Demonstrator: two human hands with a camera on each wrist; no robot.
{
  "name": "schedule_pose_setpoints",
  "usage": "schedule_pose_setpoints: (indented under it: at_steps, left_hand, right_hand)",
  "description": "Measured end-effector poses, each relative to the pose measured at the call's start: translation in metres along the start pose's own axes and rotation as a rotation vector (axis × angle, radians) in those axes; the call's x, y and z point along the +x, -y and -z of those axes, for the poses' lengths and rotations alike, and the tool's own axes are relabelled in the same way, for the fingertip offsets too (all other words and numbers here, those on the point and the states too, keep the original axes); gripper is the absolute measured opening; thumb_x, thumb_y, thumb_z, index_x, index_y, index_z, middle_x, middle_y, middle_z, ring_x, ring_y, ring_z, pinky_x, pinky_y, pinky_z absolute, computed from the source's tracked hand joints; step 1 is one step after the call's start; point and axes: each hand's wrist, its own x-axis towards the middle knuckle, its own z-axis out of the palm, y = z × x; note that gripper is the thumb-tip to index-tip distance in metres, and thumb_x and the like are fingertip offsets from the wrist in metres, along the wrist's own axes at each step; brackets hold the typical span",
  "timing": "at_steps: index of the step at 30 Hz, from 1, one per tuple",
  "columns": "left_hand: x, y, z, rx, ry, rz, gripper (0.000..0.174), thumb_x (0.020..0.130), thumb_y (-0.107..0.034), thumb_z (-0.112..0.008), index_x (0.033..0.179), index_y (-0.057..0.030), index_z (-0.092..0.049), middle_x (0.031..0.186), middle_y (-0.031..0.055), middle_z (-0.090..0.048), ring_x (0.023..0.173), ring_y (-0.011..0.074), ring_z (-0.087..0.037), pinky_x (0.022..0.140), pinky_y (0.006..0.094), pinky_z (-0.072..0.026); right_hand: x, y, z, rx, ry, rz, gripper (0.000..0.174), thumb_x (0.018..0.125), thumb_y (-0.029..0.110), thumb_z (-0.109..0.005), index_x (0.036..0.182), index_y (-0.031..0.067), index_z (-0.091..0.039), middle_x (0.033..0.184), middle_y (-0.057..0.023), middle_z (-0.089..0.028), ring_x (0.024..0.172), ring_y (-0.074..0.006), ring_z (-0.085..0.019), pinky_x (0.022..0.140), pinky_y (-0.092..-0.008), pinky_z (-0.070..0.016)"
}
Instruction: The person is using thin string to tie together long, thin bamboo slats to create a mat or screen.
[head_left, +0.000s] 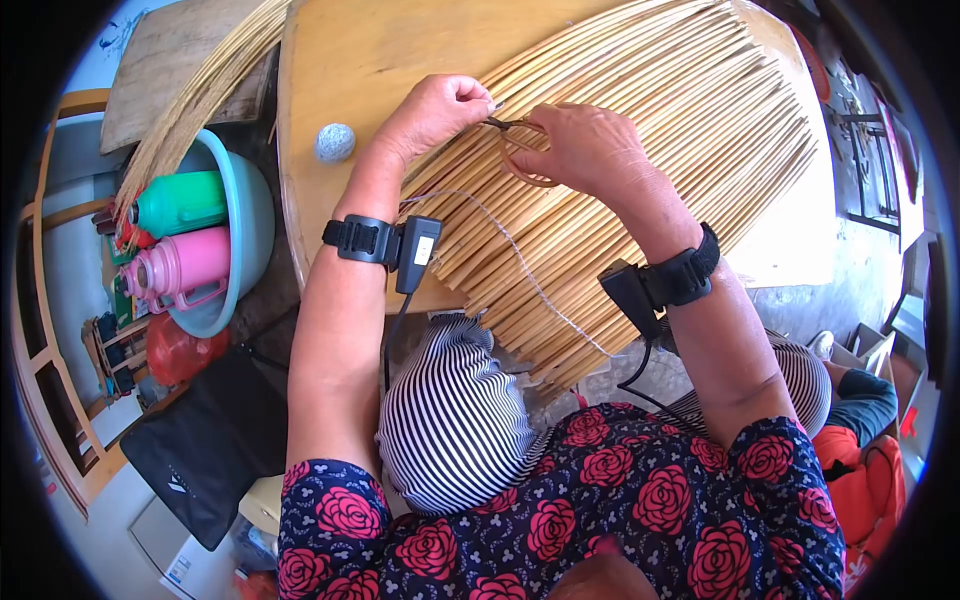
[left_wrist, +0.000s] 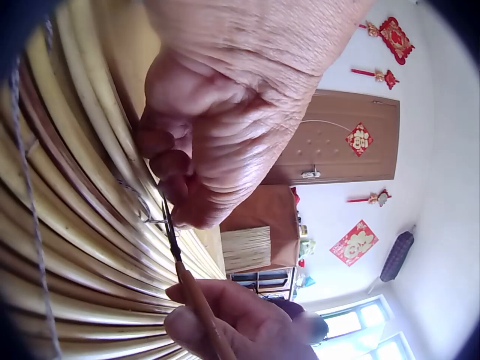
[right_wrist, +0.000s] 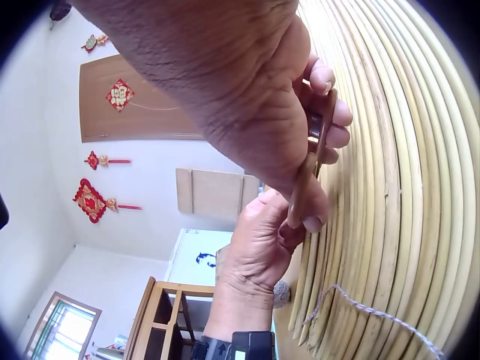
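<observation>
A pair of scissors (head_left: 498, 124) with brown handles is in my right hand (head_left: 590, 145), thumb and fingers through and round the grips. The dark blades (left_wrist: 172, 236) point at the fingertips of my left hand (head_left: 440, 108), which is curled with thumb and fingers pinched together. A thin string (left_wrist: 148, 219) shows right beside the blades and those fingertips; the pinched part is hidden by the fingers. Both hands are over a fanned mat of pale stalks (head_left: 640, 200) lying on the table. A twisted grey-white string (head_left: 520, 262) crosses the stalks nearer my body.
Left of the mat, a ball of string (head_left: 335, 143) sits on the wooden table (head_left: 335, 60). A blue basin (head_left: 257, 215) with green and pink thermos flasks stands at the left, under a bundle of long stalks (head_left: 205, 90). The mat's near end overhangs toward my striped knee (head_left: 455, 420).
</observation>
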Motion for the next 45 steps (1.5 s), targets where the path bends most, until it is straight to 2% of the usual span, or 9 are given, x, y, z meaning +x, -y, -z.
schedule_pose_setpoints:
  at_steps: [13,19,23,26,29,32,36,41,45]
  left_hand:
    - [0.007,0.002,0.004,0.104,0.045,-0.013,0.015,0.084,-0.018,-0.065,0.086,-0.0032,-0.065,0.073,-0.0057,-0.055,0.067,0.0048,-0.047,0.063,0.0226,-0.0418]
    - [-0.009,-0.008,0.003,-0.477,-0.228,-0.051,0.019,0.087,-0.019,-0.064,0.093,-0.0004,-0.064,0.072,-0.0021,-0.056,0.065,0.0065,-0.049,0.062,0.0212,-0.0418]
    - [-0.061,0.002,0.03,-0.893,-0.127,-0.2,0.014,0.089,-0.015,-0.06,0.087,-0.0012,-0.061,0.065,-0.0026,-0.047,0.057,0.0066,-0.041,0.056,0.0196,-0.0353]
    - [-0.119,0.041,0.044,-0.992,0.044,-0.427,0.014,0.089,-0.016,-0.06,0.084,-0.0031,-0.058,0.064,-0.0026,-0.047,0.059,0.005,-0.041,0.054,0.0176,-0.0323]
    - [-0.166,0.067,0.039,-0.394,-0.577,0.113,0.009,0.088,-0.013,-0.062,0.091,-0.0038,-0.06,0.071,-0.0017,-0.052,0.064,0.0051,-0.045,0.057,0.0182,-0.0377]
    - [-0.186,0.069,0.013,-0.023,-0.759,0.045,0.013,0.085,-0.007,-0.064,0.098,-0.0034,-0.061,0.085,0.0008,-0.057,0.07,0.0056,-0.05,0.062,0.0201,-0.0435]
    - [-0.17,0.044,-0.009,0.222,-0.506,-0.134,0.028,0.081,-0.002,-0.065,0.108,-0.0059,-0.06,0.103,0.0033,-0.057,0.074,0.0106,-0.055,0.068,0.0225,-0.0479]
    - [-0.129,0.024,-0.015,0.76,-0.357,-0.369,0.017,0.079,-0.007,-0.061,0.095,-0.0097,-0.062,0.099,0.0073,-0.056,0.083,0.0263,-0.061,0.071,0.0376,-0.0508]
    - [-0.111,0.032,-0.01,0.752,-0.278,-0.315,0.007,0.078,-0.011,-0.061,0.081,-0.0079,-0.055,0.088,0.009,-0.054,0.082,0.029,-0.06,0.067,0.0401,-0.0488]
  right_hand:
    - [-0.001,-0.006,-0.013,0.041,-0.071,0.032,0.037,0.081,0.048,-0.06,0.092,0.0129,-0.065,0.08,-0.0067,-0.068,0.081,-0.0244,-0.066,0.069,-0.0392,-0.0521]
    - [-0.006,-0.016,-0.02,0.053,-0.139,0.063,0.043,0.081,0.053,-0.061,0.097,0.0135,-0.065,0.069,-0.0069,-0.066,0.067,-0.0236,-0.066,0.063,-0.0378,-0.0522]
    - [-0.027,-0.031,-0.015,0.301,-0.201,-0.192,0.043,0.085,0.054,-0.058,0.101,0.0148,-0.065,0.072,-0.004,-0.067,0.071,-0.022,-0.067,0.067,-0.0361,-0.053]
    - [-0.042,-0.078,-0.032,0.553,-0.636,-0.411,0.04,0.084,0.046,-0.064,0.101,0.0104,-0.066,0.068,-0.005,-0.065,0.062,-0.0137,-0.062,0.058,-0.027,-0.0484]
    - [-0.068,-0.139,-0.035,1.26,-0.936,-0.427,0.032,0.091,0.027,-0.061,0.101,-0.0035,-0.06,0.068,0.0035,-0.051,0.058,-0.0052,-0.043,0.052,-0.0198,-0.0358]
    - [-0.107,-0.195,-0.046,1.122,-0.939,-0.583,0.02,0.091,0.02,-0.058,0.088,0.0002,-0.06,0.067,0.0011,-0.051,0.058,-0.0056,-0.043,0.052,-0.0212,-0.0361]
    - [-0.131,-0.236,-0.088,1.124,-0.871,-0.901,0.016,0.084,0.017,-0.061,0.084,0.0006,-0.058,0.068,-0.0009,-0.053,0.051,-0.0074,-0.042,0.048,-0.0229,-0.0372]
    - [-0.144,-0.23,-0.088,1.293,-0.844,-0.83,0.012,0.082,0.012,-0.061,0.089,0.0017,-0.058,0.075,-0.0014,-0.055,0.06,-0.0071,-0.048,0.053,-0.0194,-0.0416]
    - [-0.144,-0.249,-0.101,1.256,-0.883,-0.788,0.025,0.081,0.01,-0.061,0.103,-0.003,-0.059,0.088,-0.0056,-0.059,0.07,-0.0118,-0.054,0.061,-0.0249,-0.0457]
